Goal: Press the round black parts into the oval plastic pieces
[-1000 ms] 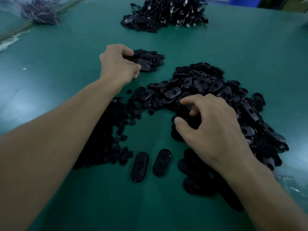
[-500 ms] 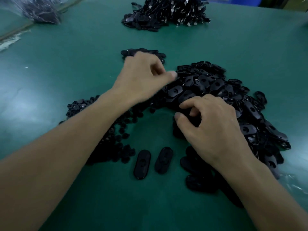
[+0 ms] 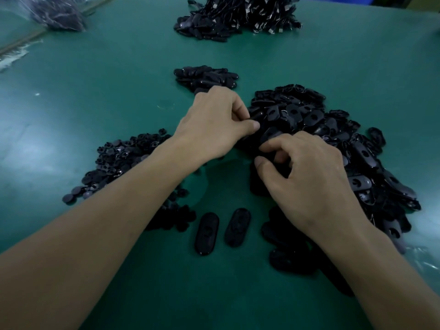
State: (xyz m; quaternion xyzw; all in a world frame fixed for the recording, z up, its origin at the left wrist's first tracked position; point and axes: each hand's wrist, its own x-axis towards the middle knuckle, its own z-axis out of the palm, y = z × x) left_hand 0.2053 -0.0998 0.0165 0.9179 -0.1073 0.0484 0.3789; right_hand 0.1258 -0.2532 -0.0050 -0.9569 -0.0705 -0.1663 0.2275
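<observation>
A big heap of black oval plastic pieces (image 3: 333, 129) covers the right half of the green table. A heap of small round black parts (image 3: 119, 160) lies at the left, partly under my left forearm. My left hand (image 3: 214, 122) sits at the oval heap's near-left edge, its thumb and curled fingers pinching an oval piece. My right hand (image 3: 307, 177) rests on the same heap just nearer, fingers curled around dark pieces that I cannot make out. Two oval pieces (image 3: 221, 231) lie side by side on the table in front.
A small pile of oval pieces (image 3: 204, 77) lies behind my left hand. A large pile of black parts with metal clips (image 3: 238, 15) stands at the far edge. A plastic bag of dark parts (image 3: 57, 13) sits far left. More ovals (image 3: 285, 248) lie under my right wrist.
My left hand came back from the small far pile to the near-left edge of the oval heap and closed on a piece. My right hand stayed almost in place.
</observation>
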